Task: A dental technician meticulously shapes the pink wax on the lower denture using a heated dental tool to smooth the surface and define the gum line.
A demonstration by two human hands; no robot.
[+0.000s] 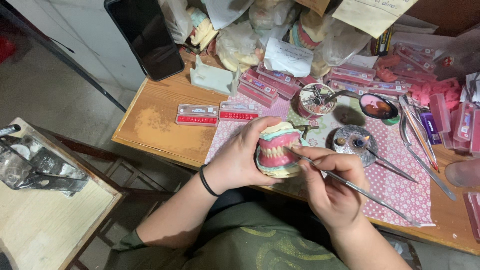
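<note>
My left hand [240,157] grips a denture model [278,150] with pink gums and white teeth, set on pale plaster bases, held just above the near edge of the wooden table [155,122]. A black band circles that wrist. My right hand [332,182] holds a thin metal carving tool [350,185] like a pen. Its tip touches the pink gum at the right side of the teeth. Its handle runs back to the lower right.
A small lit burner [356,141] stands just right of the model on a pink dotted cloth [400,185]. Trays of red-backed teeth [197,115], pink boxes [265,85], metal tools [417,130], plaster casts [305,32] and a dark phone [145,35] crowd the table. A second small table [40,220] stands at left.
</note>
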